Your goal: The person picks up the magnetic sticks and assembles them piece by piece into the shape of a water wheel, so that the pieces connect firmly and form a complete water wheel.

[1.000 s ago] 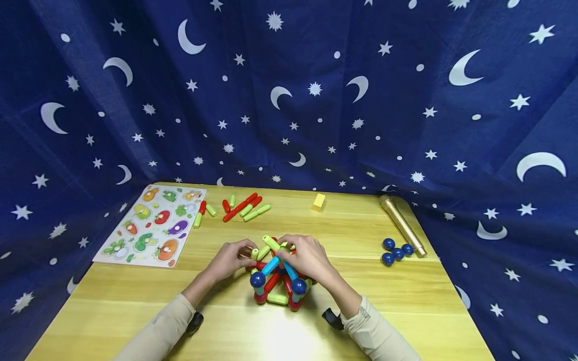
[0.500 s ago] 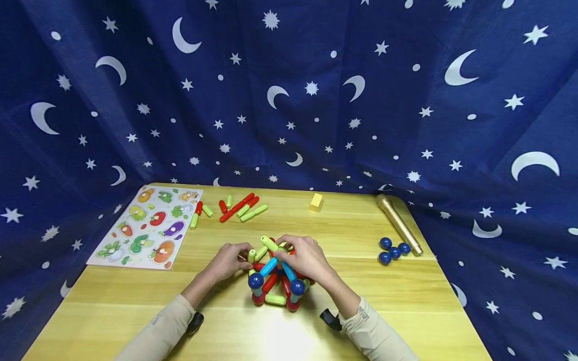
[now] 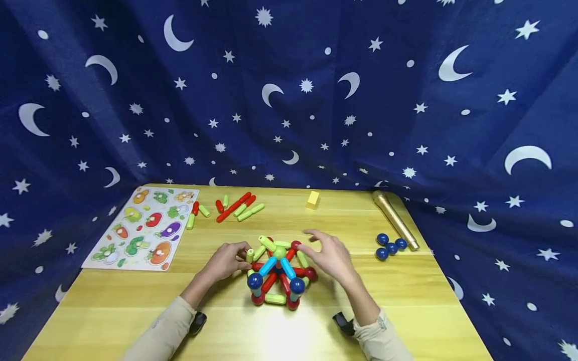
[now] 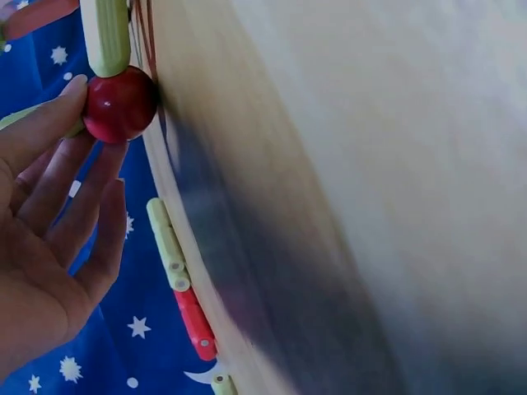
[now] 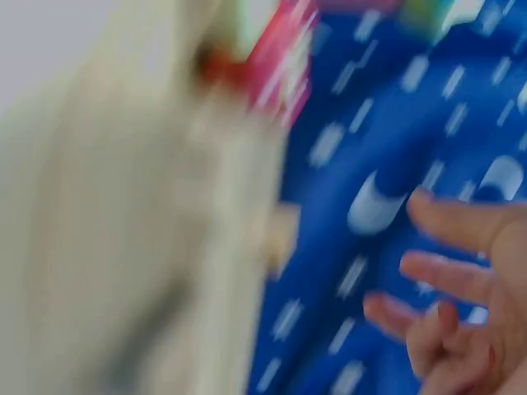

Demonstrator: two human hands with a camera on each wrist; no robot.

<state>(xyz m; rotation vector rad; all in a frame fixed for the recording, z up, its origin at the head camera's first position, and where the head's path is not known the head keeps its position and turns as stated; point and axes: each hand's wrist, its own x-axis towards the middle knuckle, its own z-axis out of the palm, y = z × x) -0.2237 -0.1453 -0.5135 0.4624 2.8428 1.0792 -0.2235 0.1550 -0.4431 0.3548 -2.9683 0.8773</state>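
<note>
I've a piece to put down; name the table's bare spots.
Bare: between the yellow block and the gold tube; between the right hand and the blue balls; in front of the rod model. Crowded: back left, with the picture board and loose rods; centre, where the left hand holds the rod model.

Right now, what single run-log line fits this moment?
left hand: pinching glossy red ball | right hand: holding nothing | multicoloured ball-and-rod structure: between hands | glossy blue balls: beside long gold cylinder

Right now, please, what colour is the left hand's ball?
Red ball, clearest in the left wrist view.
</note>
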